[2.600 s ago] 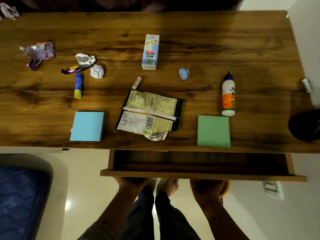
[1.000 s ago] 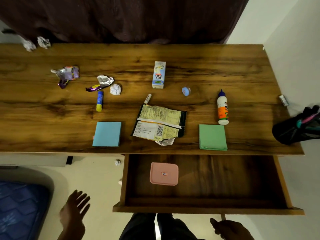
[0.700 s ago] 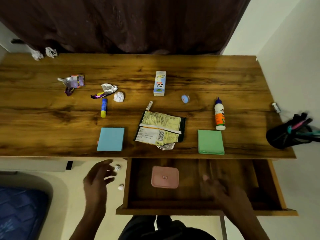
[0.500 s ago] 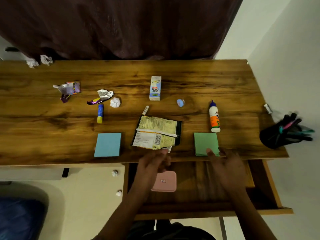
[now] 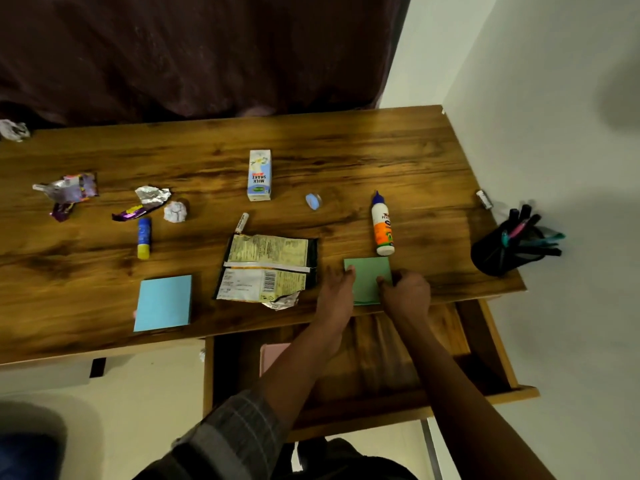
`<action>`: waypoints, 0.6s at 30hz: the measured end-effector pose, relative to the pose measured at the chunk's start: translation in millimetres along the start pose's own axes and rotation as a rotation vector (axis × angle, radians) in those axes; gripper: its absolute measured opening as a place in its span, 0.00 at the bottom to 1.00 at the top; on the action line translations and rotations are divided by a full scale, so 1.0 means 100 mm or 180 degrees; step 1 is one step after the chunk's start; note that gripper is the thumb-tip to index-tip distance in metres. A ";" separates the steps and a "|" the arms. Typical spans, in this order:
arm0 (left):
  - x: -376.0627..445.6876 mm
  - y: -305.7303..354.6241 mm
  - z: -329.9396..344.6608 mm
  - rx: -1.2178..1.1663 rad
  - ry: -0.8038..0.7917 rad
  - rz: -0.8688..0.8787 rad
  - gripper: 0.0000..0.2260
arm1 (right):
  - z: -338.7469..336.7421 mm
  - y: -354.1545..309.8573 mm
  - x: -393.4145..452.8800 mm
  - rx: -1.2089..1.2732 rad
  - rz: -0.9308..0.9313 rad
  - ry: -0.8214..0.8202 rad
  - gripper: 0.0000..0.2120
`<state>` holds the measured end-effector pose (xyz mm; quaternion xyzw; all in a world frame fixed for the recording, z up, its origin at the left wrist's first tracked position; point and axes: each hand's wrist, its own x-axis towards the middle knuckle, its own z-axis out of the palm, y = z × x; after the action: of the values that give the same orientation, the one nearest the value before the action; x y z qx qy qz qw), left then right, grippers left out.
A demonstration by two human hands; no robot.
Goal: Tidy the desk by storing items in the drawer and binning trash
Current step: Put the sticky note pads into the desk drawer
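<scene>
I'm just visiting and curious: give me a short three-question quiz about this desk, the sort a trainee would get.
1. True or false: the drawer under the desk is open.
2. Which item do the left hand and right hand both touch? A) blue note pad B) green note pad C) milkshake carton
3. Fill in: the glue bottle has a ____ cap.

Key: 1 true; 2 B; 3 blue.

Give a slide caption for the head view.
Both hands, left hand and right hand, reach the green sticky-note pad above the open drawer.
</scene>
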<state>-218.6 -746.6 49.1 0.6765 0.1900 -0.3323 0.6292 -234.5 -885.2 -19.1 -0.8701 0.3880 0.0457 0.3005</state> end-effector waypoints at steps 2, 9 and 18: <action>0.12 -0.09 0.00 -0.0120 0.0106 -0.0078 0.38 | -0.02 0.02 -0.02 0.0272 0.0138 -0.0025 0.18; 0.03 -0.30 -0.13 -0.0276 0.0076 -0.0130 0.23 | -0.18 0.21 -0.29 0.1000 0.0570 -0.0004 0.13; -0.37 -0.73 0.00 -0.0322 0.0089 -0.0108 0.38 | -0.25 0.71 -0.72 0.1767 0.0415 -0.0074 0.11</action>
<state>-294.4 -730.4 21.6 0.6450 0.2268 -0.3234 0.6542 -338.3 -889.0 -10.4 -0.7272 0.4373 -0.0331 0.5281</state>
